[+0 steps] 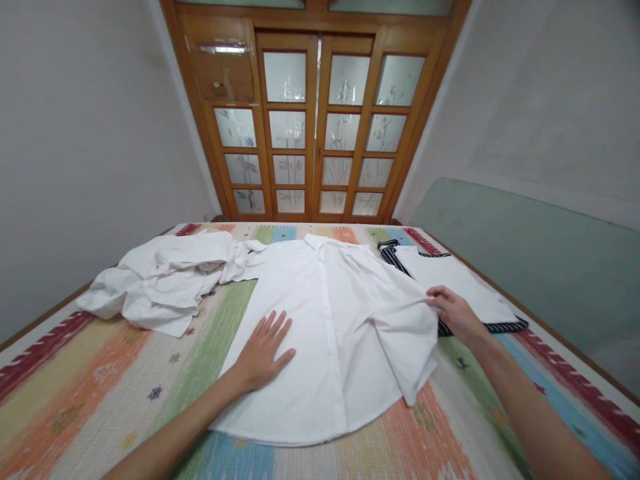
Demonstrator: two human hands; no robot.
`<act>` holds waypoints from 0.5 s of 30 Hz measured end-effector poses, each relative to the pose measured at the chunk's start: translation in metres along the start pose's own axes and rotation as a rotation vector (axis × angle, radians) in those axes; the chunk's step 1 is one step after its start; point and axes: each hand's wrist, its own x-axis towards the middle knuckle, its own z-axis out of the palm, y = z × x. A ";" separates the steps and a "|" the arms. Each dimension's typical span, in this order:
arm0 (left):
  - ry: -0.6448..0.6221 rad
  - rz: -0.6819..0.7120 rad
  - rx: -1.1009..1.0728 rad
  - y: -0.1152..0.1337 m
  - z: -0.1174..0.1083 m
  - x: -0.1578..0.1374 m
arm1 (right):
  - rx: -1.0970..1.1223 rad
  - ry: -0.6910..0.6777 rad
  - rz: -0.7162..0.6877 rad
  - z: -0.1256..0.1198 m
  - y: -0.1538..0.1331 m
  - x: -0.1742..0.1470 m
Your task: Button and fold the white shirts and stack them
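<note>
A white button-front shirt [305,320] lies spread out, its collar at the far end and its curved hem toward me. My left hand [265,353] rests flat on the left half of the shirt, fingers spread. On the other side, my right hand [453,310] pinches the shirt's right edge, lifting that side into folds. Whether it grips a sleeve or the side panel, I cannot tell. The shirt's left sleeve area reaches toward a crumpled white garment [160,273].
Underneath is a striped, multicoloured bed cover [100,387]. A white top with black striped trim [460,287] lies at the right. A pale green panel [525,247] stands along the right side. Wooden doors with frosted panes [320,127] are behind the bed's far edge.
</note>
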 end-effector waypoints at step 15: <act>-0.222 0.144 -0.288 0.034 -0.044 0.019 | -0.075 -0.562 -0.088 0.049 -0.032 -0.039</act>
